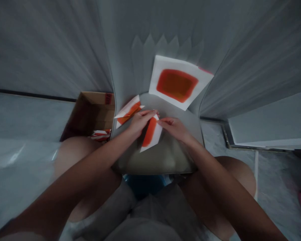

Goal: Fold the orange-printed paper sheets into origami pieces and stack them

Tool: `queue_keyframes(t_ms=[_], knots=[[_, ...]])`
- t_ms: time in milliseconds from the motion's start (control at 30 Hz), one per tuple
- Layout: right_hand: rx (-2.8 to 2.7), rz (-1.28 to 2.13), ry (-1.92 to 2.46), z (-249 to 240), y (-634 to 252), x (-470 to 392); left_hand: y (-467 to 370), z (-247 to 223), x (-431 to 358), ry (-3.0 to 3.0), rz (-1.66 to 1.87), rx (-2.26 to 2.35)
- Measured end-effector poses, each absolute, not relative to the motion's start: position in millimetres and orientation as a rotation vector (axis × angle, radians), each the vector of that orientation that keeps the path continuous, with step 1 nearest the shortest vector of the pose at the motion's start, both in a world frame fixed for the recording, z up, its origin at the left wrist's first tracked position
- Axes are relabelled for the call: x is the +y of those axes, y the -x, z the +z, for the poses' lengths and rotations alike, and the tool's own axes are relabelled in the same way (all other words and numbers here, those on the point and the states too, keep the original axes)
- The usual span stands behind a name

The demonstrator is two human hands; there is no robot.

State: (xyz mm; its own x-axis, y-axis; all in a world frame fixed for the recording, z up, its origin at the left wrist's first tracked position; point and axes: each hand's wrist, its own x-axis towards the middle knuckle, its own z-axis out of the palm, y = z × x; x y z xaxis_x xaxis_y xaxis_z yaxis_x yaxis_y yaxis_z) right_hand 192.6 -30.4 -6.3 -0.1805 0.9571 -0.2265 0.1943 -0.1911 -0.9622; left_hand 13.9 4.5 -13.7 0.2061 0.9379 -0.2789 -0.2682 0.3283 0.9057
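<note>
White with a soft-edged orange-red band, the small paper (152, 134) is over the chair (173, 155), pinched at its far end in the grip of left hand (142, 121) and right hand (175, 128). Creased paper (127, 113) is at the chair's left edge, a larger sheet (177, 85) toward its back.

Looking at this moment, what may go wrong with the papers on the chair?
The folded paper lies at the left edge of the chair, so it might slide off. The held paper, between left hand and right hand, might crease or tear if they pull unevenly.
</note>
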Motion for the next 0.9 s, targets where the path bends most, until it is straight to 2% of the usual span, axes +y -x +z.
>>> queue_keyframes(t_ms=[333, 700, 900], knots=[[-1.400, 1.458, 1.409, 1, -193, -30, -16, -17, 6, -0.831, 1.029, 1.057], [-1.212, 1.245, 1.465, -2, -202, -23, -5, -5, 2, -1.159, 0.777, 1.114], [-1.157, 1.337, 1.455, -4, -201, -22, -6, -14, 4, -1.137, 0.846, 1.154]])
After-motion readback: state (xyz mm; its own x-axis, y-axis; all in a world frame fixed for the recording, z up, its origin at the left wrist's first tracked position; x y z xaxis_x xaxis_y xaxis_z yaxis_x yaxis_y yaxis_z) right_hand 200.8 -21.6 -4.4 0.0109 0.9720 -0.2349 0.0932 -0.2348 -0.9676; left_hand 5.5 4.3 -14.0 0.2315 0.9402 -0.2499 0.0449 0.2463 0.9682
